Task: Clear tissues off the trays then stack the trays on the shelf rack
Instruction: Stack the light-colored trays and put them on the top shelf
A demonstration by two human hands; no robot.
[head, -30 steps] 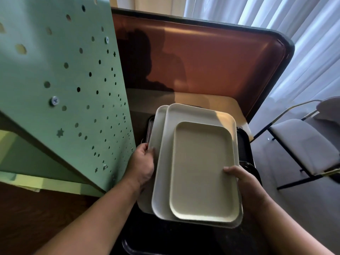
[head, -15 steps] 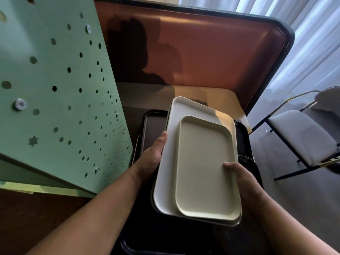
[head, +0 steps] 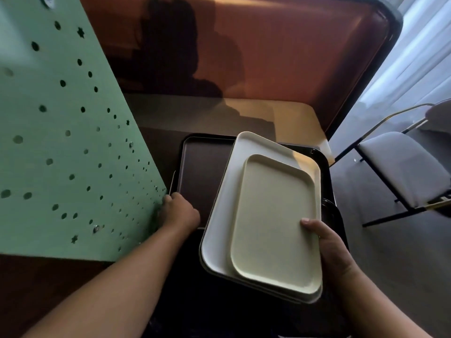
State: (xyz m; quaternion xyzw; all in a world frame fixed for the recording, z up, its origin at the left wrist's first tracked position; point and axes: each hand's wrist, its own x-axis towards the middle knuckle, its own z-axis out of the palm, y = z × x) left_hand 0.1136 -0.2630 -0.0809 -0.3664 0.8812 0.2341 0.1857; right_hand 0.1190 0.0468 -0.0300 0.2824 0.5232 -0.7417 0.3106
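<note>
A small cream tray lies nested on a larger white tray. My right hand grips the right edge of this stack, thumb on top of the cream tray. The stack hangs tilted over a dark brown tray and black trays beneath. My left hand is off the stack, at the brown tray's left rim. Its fingers are curled at the lower end of a thin pale tray seen edge-on beside the green panel. No tissues are in sight.
A green perforated panel of the rack rises close on the left. A brown board stands behind a beige tabletop. A grey chair and white curtains are on the right.
My left hand let go of the stack's left edge and moved left to the panel side. The third pale tray left the stack. The stack, now in my right hand alone, shifted right and tilted.
</note>
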